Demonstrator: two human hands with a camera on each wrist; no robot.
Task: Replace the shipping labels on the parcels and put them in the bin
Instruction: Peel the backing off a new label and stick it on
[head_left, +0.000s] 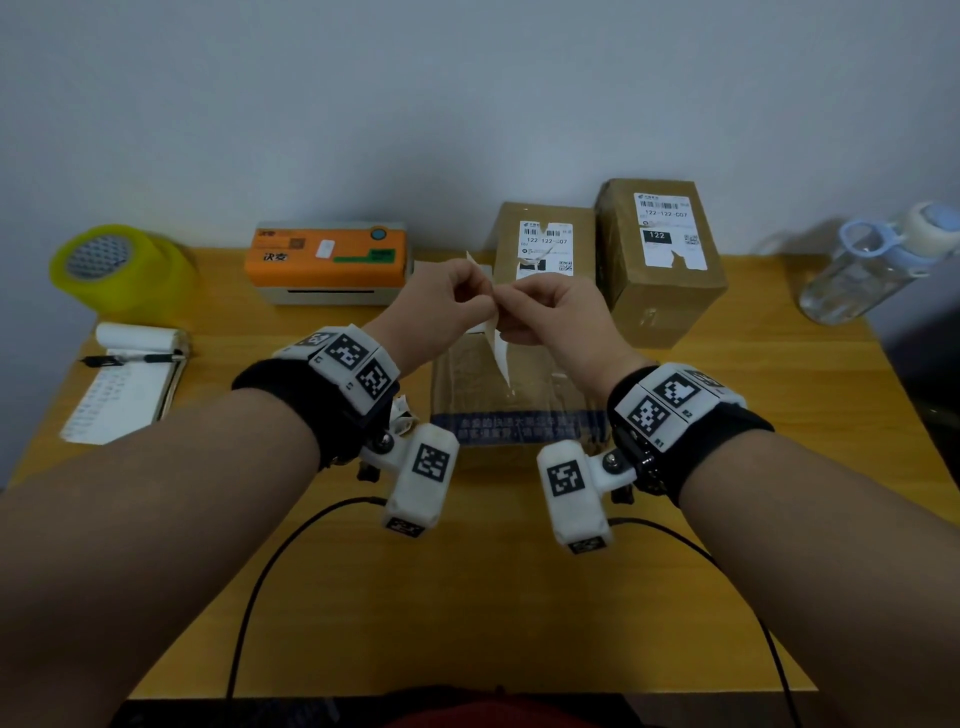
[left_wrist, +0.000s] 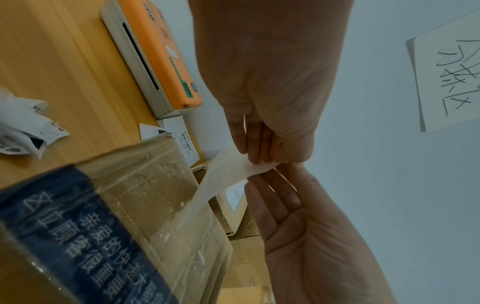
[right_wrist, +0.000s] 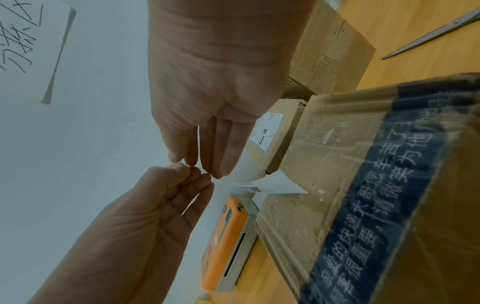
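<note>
A paper strip (head_left: 496, 338) is pinched between the left hand (head_left: 447, 301) and right hand (head_left: 550, 312) above the near parcel (head_left: 519, 410); two labelled parcels (head_left: 660, 260) and a printer (head_left: 327, 262) are seen beyond.

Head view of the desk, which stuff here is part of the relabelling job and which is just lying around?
Part of the job:
- paper strip, pinched by left hand and right hand
- near parcel with blue tape
- two labelled parcels
- orange label printer
- crumpled old label

Lying about:
- tape roll
- notepad and pen
- water bottle
</note>
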